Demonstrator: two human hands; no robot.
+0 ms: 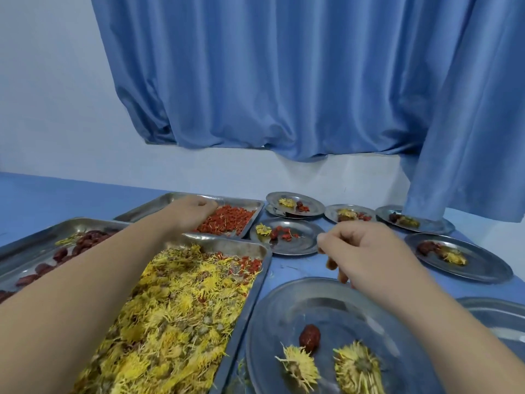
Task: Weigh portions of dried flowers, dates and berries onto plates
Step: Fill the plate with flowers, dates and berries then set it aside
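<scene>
Blue curtain [284, 81] is hung behind the counter [42, 194]. Berries [230, 220] in the far tray [170, 200] are grasped by the left hand [193, 213]; the right hand [366, 251] is curled above the near plate [284, 317], its grip cannot be told.

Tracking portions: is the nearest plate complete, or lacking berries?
Lacking berries. The nearest plate holds one date and two dried flowers, no red berries; the left hand is at the berry tray.

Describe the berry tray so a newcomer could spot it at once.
Three steel trays lie on the blue table below the curtain. The berry tray is the farthest, under the left hand; it alone holds mainly red berries, not yellow flowers or dark dates.
</scene>
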